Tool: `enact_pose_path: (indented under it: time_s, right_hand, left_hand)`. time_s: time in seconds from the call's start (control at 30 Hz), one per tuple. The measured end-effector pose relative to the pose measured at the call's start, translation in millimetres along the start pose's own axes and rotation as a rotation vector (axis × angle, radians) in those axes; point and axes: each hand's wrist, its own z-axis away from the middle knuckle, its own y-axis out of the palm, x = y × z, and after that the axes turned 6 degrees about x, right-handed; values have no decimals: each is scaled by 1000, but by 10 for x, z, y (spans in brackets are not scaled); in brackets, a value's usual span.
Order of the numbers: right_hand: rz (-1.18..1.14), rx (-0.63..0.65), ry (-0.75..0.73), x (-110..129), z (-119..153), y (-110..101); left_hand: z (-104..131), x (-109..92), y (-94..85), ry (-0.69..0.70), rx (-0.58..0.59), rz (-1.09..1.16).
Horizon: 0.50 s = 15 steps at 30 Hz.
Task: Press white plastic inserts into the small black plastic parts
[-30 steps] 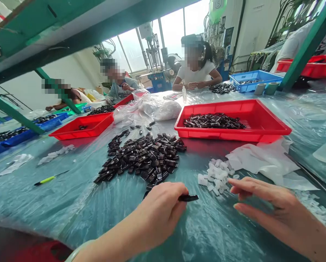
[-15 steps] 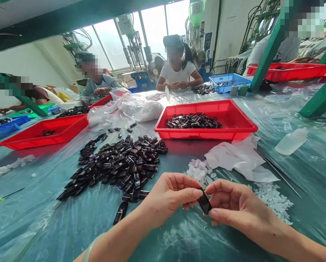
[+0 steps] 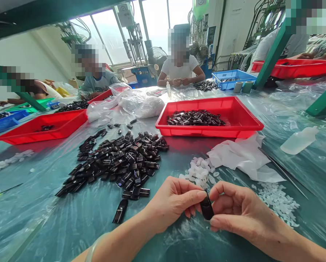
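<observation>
Between both hands is a small, glossy black plastic piece (image 3: 207,208), long with a rounded lower end, tilted over the table. My left hand (image 3: 176,203) pinches its upper end between thumb and fingers. At its right side, my right hand (image 3: 238,211) has curled fingers, the thumb at the lower end. A big heap of similar black pieces (image 3: 130,160) lies to the left, with one single piece (image 3: 120,211) close to my left forearm. Just beyond my hands is a pile of white oval bits (image 3: 199,171); smaller white bits (image 3: 280,202) lie beside my right wrist.
A red tray (image 3: 242,129) holding black pieces stands beyond the heap; another red tray (image 3: 43,133) is at left. A crumpled white sheet (image 3: 239,156), tweezers (image 3: 284,173) and a translucent bottle (image 3: 299,141) lie at right. Co-workers (image 3: 179,69) sit across the table. Green posts (image 3: 277,51) frame it.
The black piece has turned to a more upright angle, showing more of its broad face. Both hands sit slightly lower in the picture and still hold it. The camera view has shifted a little.
</observation>
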Motion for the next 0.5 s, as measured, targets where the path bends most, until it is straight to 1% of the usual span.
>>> enact_pose_path:
  time_s: [0.17,0.23,0.3,0.37,0.4,0.43,0.47,0.5]
  right_hand:
    - [27,1,-18,7,16,-2]
    - [78,-11,-31,13,18,3]
    - [204,-29,-66,19,23,5]
    - [401,-68,-143,29,33,-13]
    - [514,-125,-208,39,40,-37]
    - [626,-221,-288,56,48,-77]
    - [726,-366,-374,82,57,-136]
    - [821,-543,-460,117,66,-217]
  left_hand:
    - [5,0,18,-21,18,-23]
    - [11,12,27,-29,26,-44]
    - [17,23,34,-26,22,-59]
    - [22,24,42,-20,12,-53]
    - [24,19,46,-20,9,-43]
    - [26,10,50,-23,10,-31]
    - [30,0,55,-27,13,-19]
    - [33,-12,60,-34,19,-7]
